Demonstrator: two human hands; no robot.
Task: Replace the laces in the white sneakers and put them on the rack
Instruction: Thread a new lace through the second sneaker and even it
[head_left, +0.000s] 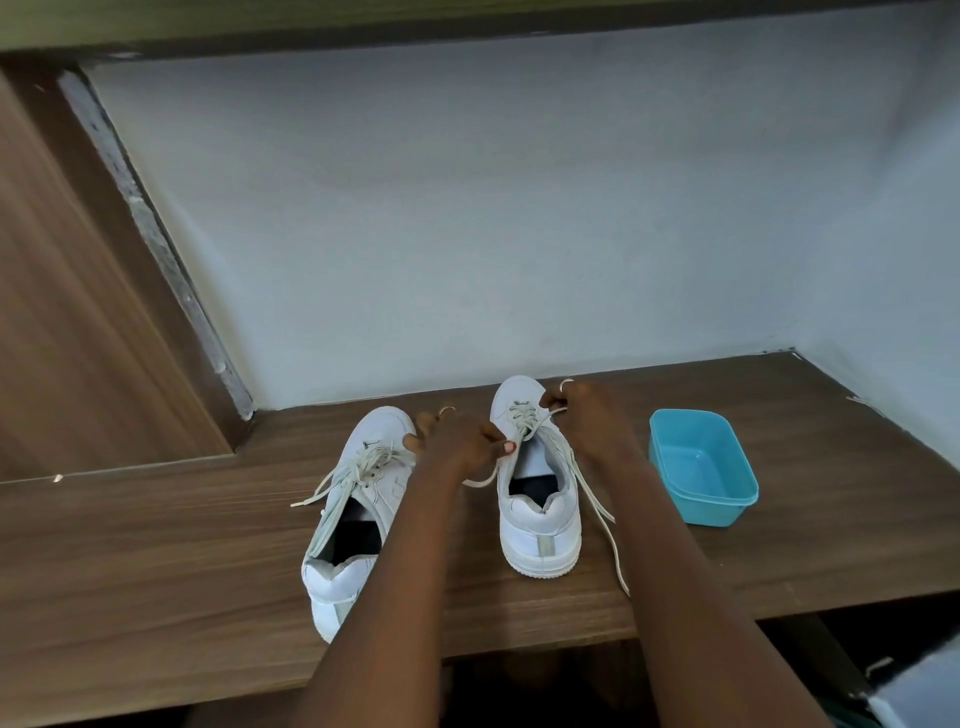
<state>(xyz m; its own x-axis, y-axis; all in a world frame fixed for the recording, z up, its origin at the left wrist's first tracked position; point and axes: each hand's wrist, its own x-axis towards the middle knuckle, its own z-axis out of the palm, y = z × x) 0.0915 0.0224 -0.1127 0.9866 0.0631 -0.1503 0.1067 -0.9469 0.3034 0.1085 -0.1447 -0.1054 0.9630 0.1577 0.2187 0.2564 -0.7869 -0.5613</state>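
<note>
I see a brown wood-grain desk (156, 561) that runs across my view and ends at a pale, bluish-white wall (467, 208). A tall wooden panel (62, 312) closes off the left side, with a rough grey strip (156, 244) where it meets the wall. Another pale wall turns in at the right corner.

Both white sneakers stand on the desk near its back edge, heels towards me. The left sneaker (382, 428) is angled slightly, and its loose lace (332, 480) trails onto the wood. The right sneaker (537, 525) sits straight and just short of the wall.

My left hand (457, 441) is between the shoes with its fingers curled. The thumb and a finger seem to pinch one end of the right sneaker's lace (592, 499). My right hand (576, 410) is over that shoe's toe, with its fingertips pinched tight on the same lace. The other end hangs down over the desk's front edge.

An open blue plastic tub (701, 467) sits on the desk just right of the right sneaker.
</note>
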